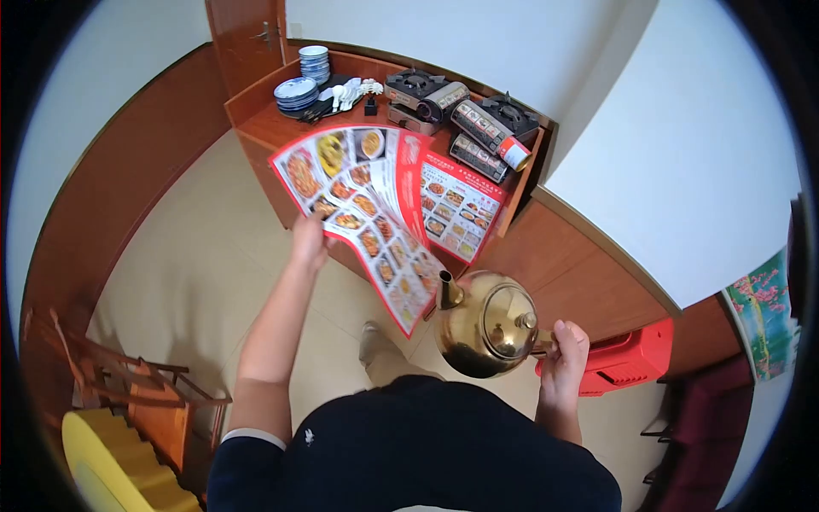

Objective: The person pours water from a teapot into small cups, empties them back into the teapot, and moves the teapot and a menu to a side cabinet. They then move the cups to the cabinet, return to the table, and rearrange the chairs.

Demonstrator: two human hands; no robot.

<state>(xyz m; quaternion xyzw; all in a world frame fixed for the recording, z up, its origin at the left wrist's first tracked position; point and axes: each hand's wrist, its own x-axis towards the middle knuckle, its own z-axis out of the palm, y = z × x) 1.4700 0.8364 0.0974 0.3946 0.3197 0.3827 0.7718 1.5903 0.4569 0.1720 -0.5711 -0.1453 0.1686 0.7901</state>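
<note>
My left hand (310, 243) grips the near left edge of a red-bordered menu (345, 192) printed with dish photos. The menu is curved and hangs in front of the sideboard, its lower end close to the kettle spout. A shiny brass-coloured kettle (486, 328) with a lidded top hangs from my right hand (565, 354), whose fingers are wrapped round its side handle. The spout points away from me and to the left. Another menu sheet (461, 209) lies at the sideboard's front edge, partly hidden by the held one.
On the wooden sideboard (256, 128) stand stacked blue-and-white bowls (314, 64), plates (296, 94), white spoons (345, 94) and portable gas stoves (418, 90). A red plastic box (627, 358) is at the right. A wooden chair (145, 384) and a yellow round object (119, 465) are at lower left.
</note>
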